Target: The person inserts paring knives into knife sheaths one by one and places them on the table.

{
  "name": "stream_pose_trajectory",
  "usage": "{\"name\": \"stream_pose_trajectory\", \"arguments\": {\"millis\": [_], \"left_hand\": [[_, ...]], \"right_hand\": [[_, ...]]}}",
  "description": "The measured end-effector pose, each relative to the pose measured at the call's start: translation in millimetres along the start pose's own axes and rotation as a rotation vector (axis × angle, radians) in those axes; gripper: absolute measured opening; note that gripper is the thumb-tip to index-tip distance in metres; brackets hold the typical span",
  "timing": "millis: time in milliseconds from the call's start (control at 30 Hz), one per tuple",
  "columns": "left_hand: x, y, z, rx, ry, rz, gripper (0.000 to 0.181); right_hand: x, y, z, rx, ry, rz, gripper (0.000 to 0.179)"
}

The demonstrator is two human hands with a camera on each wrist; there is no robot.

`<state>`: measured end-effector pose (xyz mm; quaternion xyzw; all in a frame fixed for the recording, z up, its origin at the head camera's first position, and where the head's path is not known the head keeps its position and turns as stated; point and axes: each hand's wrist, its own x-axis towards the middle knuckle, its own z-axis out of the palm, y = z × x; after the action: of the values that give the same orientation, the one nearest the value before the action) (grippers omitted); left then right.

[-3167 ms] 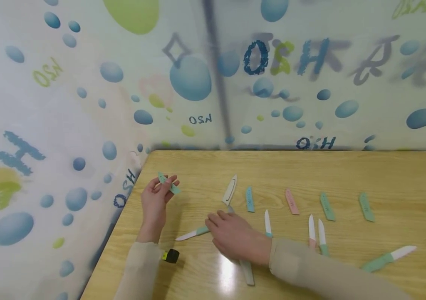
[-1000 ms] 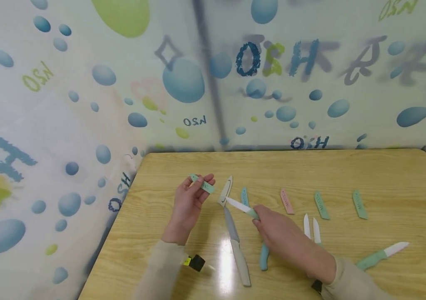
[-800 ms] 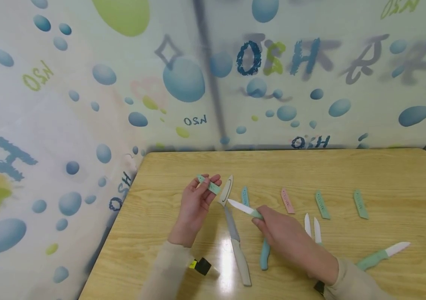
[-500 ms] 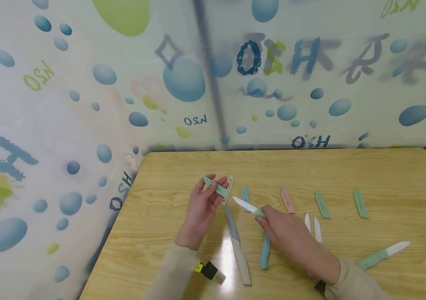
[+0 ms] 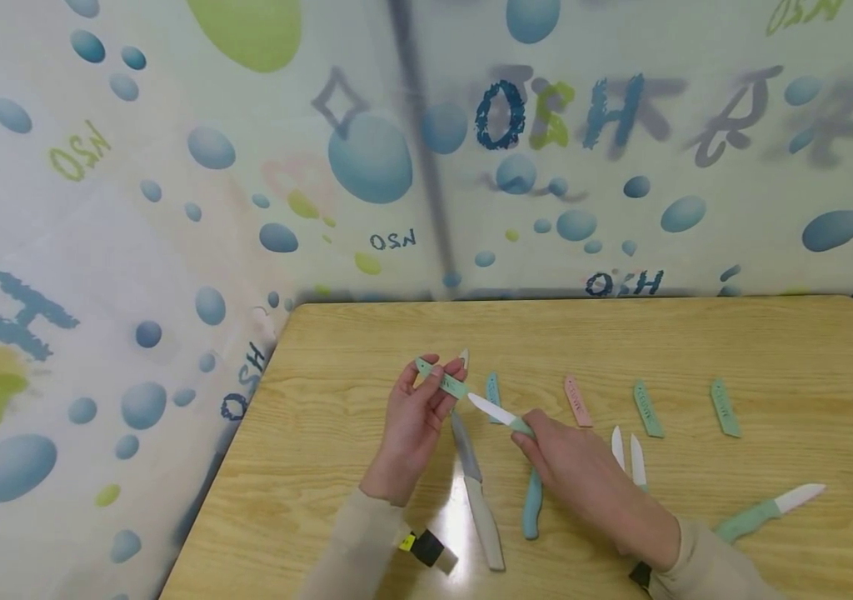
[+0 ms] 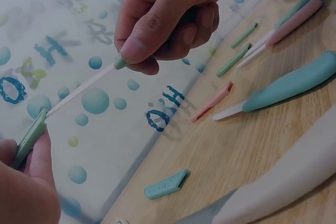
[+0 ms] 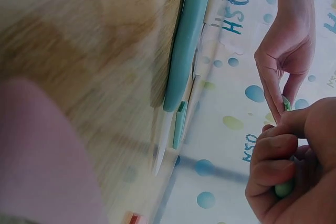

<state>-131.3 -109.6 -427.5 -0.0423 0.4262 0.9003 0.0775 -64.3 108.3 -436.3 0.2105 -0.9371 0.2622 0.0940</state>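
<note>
My left hand (image 5: 410,421) pinches a small green blade cover (image 5: 455,387) between thumb and fingers, its end angled down to the right. In my right hand (image 5: 576,462) is a paring knife (image 5: 492,410) with a white blade and green handle, most of the handle hidden in the grip. The blade tip points left, right at the open end of the cover. The left wrist view shows the white blade (image 6: 79,92) in line with the cover (image 6: 32,136), nearly all of it outside. Both hands are raised over the wooden table (image 5: 306,450).
Below lies a large knife (image 5: 482,525) with a beige handle, its cover (image 5: 465,357) mostly behind the left hand. Nearby are a blue-handled knife (image 5: 532,504), a blue cover (image 5: 493,387), a pink cover (image 5: 578,402) and green covers (image 5: 649,410). Another green knife (image 5: 749,521) lies right.
The right hand has picked up the green paring knife from the table and moved right with it. My left hand has carried the cover rightward to the blade tip.
</note>
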Motion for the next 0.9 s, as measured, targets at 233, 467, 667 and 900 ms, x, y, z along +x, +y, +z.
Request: {"name": "stream_pose_trajectory", "arguments": {"millis": [233,467,667,900], "left_hand": [[-1.5,-4.7,0.5,0.025,-0.013,0.031,0.013],[-2.2,-8.0,2.7,0.042,-0.009,0.046,0.013],[-2.7,-11.2,4.4,0.063,-0.005,0.073,0.015],[-2.9,-14.3,6.1,0.083,-0.002,0.089,0.015]], "right_hand": [[0.4,-1,1,0.015,-0.013,0.019,0.014],[0.7,-1,2,0.027,-0.020,0.019,0.014],[1.1,-2,1,0.032,-0.028,0.037,0.012],[1.0,-2,1,0.034,-0.028,0.045,0.013]]}}
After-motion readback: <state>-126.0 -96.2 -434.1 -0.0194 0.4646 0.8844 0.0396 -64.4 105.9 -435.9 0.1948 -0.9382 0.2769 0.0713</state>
